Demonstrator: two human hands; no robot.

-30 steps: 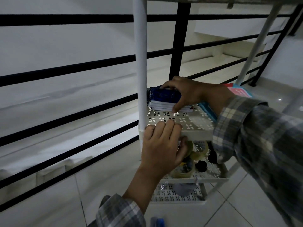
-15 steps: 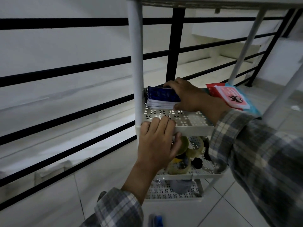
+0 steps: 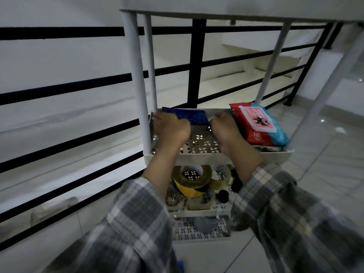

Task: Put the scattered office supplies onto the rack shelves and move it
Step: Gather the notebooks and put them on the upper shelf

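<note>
A white rack (image 3: 216,160) with perforated shelves stands on the tiled floor against a black railing. On its middle shelf lies a stack of blue notebooks (image 3: 192,116). My left hand (image 3: 170,129) grips the stack's left end and my right hand (image 3: 224,128) grips its right end. A red and blue wipes pack (image 3: 258,124) lies on the same shelf, right of my right hand. The shelf below holds several tape rolls (image 3: 193,179) and small dark items.
The black railing (image 3: 198,64) runs close behind the rack, with a stairwell beyond it. White rack posts (image 3: 137,75) rise to a top shelf overhead. The bottom shelf holds a grey object (image 3: 204,224). A blue item (image 3: 180,266) lies on the floor tiles.
My left hand left the shelf's front rim and moved up onto the notebooks' left end. My right hand slid to their right end. The view shifted back and up.
</note>
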